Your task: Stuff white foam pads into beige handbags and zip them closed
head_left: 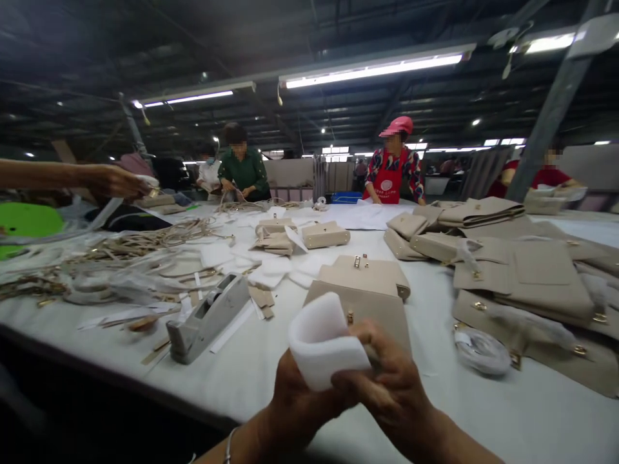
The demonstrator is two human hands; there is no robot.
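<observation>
Both my hands meet low in the middle of the view, over the white table [507, 412]. My left hand [297, 403] and my right hand [394, 386] together grip a folded piece of white foam sheet [322, 338], curled into a rounded pad. Just behind the foam lies a beige handbag [367, 309] with a gold clasp, and a second beige handbag [370, 274] lies behind that one. The lower edge of the foam is hidden by my fingers.
A grey tape dispenser [206, 319] stands left of my hands. Beige straps and gold hardware [140, 245] litter the left. Stacked beige bags [532, 277] fill the right. Another person's arm [72, 177] reaches in at left. Workers stand across the table [394, 167].
</observation>
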